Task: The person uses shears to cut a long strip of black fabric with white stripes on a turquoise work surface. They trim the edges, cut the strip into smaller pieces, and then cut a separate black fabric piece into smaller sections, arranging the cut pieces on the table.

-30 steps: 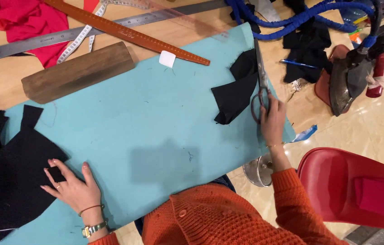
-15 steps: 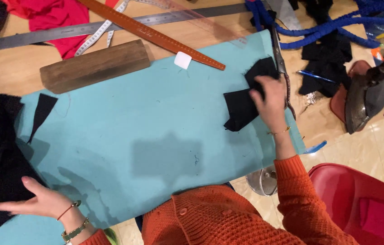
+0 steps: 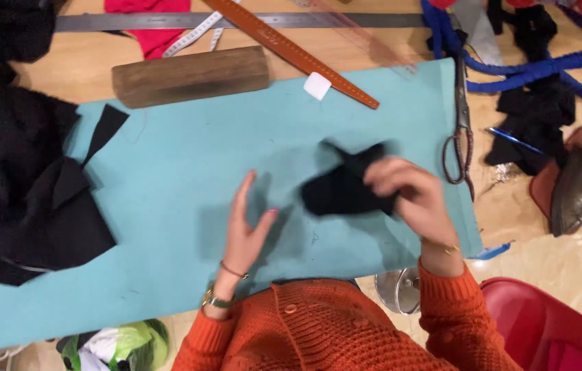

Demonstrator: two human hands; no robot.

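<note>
One head-worn view, steeply down and close over the turquoise sheet [image 3: 167, 206] (no second view).

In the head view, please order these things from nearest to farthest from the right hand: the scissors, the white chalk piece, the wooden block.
From the right hand:
1. Scissors, just to its right, at the blue sheet's edge.
2. White chalk piece, up and left, beside the brown ruler.
3. Wooden block, far upper left.
</note>
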